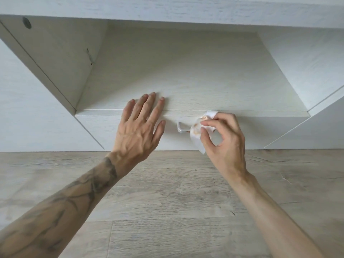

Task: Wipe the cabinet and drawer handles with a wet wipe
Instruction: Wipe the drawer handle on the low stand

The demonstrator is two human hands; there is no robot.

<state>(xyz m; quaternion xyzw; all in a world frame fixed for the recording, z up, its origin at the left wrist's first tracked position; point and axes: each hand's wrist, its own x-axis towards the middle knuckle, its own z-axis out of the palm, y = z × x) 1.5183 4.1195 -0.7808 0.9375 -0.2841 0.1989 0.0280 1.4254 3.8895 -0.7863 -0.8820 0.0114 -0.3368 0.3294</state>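
Head view: left hand (pixel 138 127) flat on cabinet (pixel 186 81), right hand (pixel 225 142) pinches stained wipe (pixel 196 135) against handle (pixel 181 129).

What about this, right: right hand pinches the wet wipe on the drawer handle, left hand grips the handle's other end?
No. Head view: the left hand rests flat on the drawer's top edge, not gripping the handle. The right hand does pinch the wet wipe on it.

Handle: the white metal bar handle (pixel 181 127) shows only its left end; the rest lies under the stained white wet wipe (pixel 196 135).
Wipe: partly hidden behind the right hand's (pixel 225 140) fingers.
Drawer front: the pale wood-grain drawer front (pixel 96 131) is partly covered by the left hand (pixel 137 131).
Arms: the left forearm (pixel 55 211) and the right forearm (pixel 275 211) are cut off by the lower edge.
Mark: the dark round mark (pixel 27 22) on the left inner wall is too small to identify.
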